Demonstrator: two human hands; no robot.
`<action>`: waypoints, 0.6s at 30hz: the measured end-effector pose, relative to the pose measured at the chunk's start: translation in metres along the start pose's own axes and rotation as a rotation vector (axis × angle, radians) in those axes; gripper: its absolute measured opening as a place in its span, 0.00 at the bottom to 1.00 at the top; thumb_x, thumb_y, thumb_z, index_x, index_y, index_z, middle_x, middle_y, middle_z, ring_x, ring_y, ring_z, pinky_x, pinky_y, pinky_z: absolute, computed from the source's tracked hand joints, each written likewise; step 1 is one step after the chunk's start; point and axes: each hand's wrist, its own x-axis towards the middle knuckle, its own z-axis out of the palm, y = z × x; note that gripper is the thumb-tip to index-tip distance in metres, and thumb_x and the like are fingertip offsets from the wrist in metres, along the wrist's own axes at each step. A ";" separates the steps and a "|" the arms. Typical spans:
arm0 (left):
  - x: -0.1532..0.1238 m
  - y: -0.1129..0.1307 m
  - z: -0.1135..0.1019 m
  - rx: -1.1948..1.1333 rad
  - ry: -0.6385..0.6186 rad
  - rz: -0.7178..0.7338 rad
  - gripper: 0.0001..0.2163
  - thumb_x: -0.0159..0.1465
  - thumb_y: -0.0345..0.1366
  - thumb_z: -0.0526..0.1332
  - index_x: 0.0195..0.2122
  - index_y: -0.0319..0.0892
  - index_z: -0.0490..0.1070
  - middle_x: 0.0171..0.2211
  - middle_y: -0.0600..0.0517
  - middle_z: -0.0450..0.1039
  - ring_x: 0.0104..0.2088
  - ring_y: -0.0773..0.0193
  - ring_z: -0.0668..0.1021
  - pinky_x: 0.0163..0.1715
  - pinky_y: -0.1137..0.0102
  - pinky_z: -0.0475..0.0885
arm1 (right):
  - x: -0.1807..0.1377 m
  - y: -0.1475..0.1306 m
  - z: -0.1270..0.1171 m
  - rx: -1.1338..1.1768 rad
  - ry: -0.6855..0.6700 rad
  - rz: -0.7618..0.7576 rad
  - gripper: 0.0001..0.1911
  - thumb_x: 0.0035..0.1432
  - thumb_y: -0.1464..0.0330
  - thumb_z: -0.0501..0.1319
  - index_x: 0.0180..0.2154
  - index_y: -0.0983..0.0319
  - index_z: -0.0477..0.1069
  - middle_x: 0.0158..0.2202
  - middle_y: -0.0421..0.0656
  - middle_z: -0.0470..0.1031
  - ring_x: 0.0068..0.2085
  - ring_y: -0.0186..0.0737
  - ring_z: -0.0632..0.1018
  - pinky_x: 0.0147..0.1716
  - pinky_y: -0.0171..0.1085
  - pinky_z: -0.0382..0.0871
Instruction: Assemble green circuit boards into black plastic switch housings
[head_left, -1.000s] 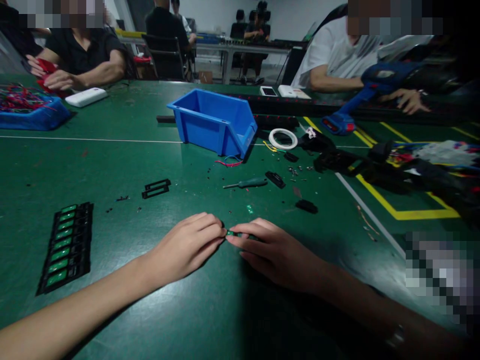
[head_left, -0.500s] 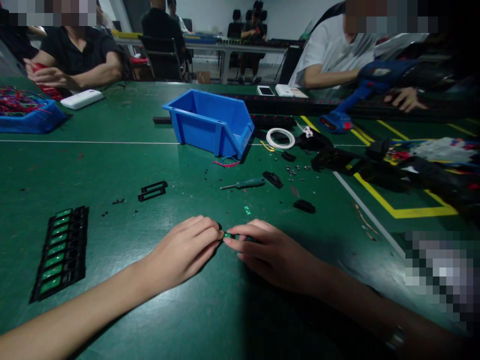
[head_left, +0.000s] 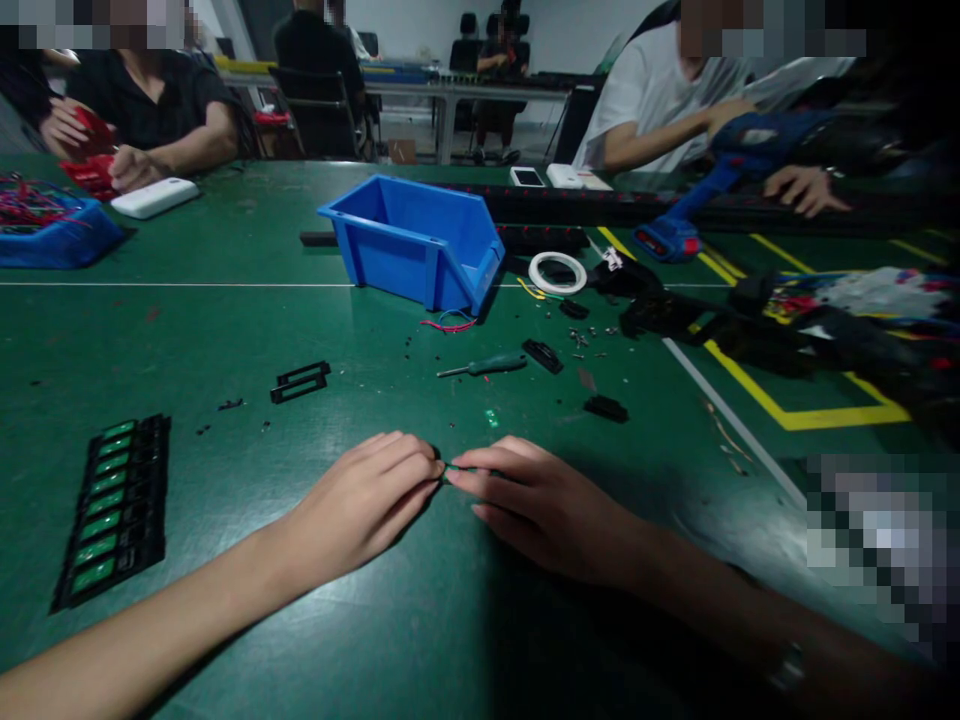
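Observation:
My left hand (head_left: 379,492) and my right hand (head_left: 544,505) meet fingertip to fingertip, low over the green table. Between them both pinch a small green piece (head_left: 447,473), mostly covered by the fingers; its exact kind cannot be made out. To the left of my left forearm lies a black panel (head_left: 116,512) with a column of several green rectangles. A pair of black rectangular frames (head_left: 300,382) rests beyond my left hand. A screwdriver (head_left: 482,367) lies beyond the fingertips, with a small shiny green piece (head_left: 491,417) nearer to my right hand.
A blue bin (head_left: 420,245) stands ahead, with a white ring (head_left: 557,273) to its right. Small screws (head_left: 581,340) and black parts (head_left: 606,408) lie scattered. A blue power drill (head_left: 709,185) is at the right. Across the table sit co-workers; a tray of wires (head_left: 60,235) is far left.
My hands stay nearly in place; less of the green piece shows between the fingertips. The view shifts slightly. The co-worker at the left has moved their hands with the red object.

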 end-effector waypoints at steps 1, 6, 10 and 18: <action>0.000 0.000 0.000 0.001 -0.002 0.001 0.08 0.73 0.31 0.54 0.51 0.42 0.68 0.46 0.47 0.73 0.46 0.59 0.74 0.46 0.62 0.69 | 0.000 0.000 0.000 0.011 0.007 0.003 0.21 0.68 0.72 0.56 0.61 0.59 0.64 0.59 0.48 0.72 0.52 0.44 0.73 0.53 0.47 0.69; -0.001 -0.001 0.001 0.005 0.001 0.006 0.08 0.73 0.31 0.55 0.51 0.42 0.67 0.46 0.47 0.73 0.46 0.59 0.74 0.46 0.62 0.69 | 0.000 0.000 0.003 0.024 0.056 0.013 0.20 0.68 0.73 0.56 0.60 0.60 0.64 0.57 0.48 0.74 0.52 0.45 0.74 0.53 0.47 0.69; -0.002 -0.001 0.001 0.017 -0.003 0.011 0.08 0.73 0.31 0.55 0.51 0.42 0.67 0.47 0.47 0.73 0.46 0.59 0.74 0.46 0.62 0.69 | 0.000 -0.001 0.004 0.026 0.072 0.017 0.19 0.68 0.73 0.56 0.59 0.60 0.65 0.56 0.49 0.74 0.51 0.45 0.75 0.52 0.48 0.70; -0.001 -0.001 0.000 0.028 -0.016 0.020 0.08 0.73 0.32 0.54 0.51 0.42 0.68 0.46 0.47 0.74 0.45 0.58 0.75 0.46 0.61 0.69 | 0.001 -0.003 0.001 0.030 0.081 0.028 0.18 0.68 0.73 0.56 0.58 0.59 0.67 0.55 0.48 0.75 0.50 0.44 0.76 0.51 0.47 0.71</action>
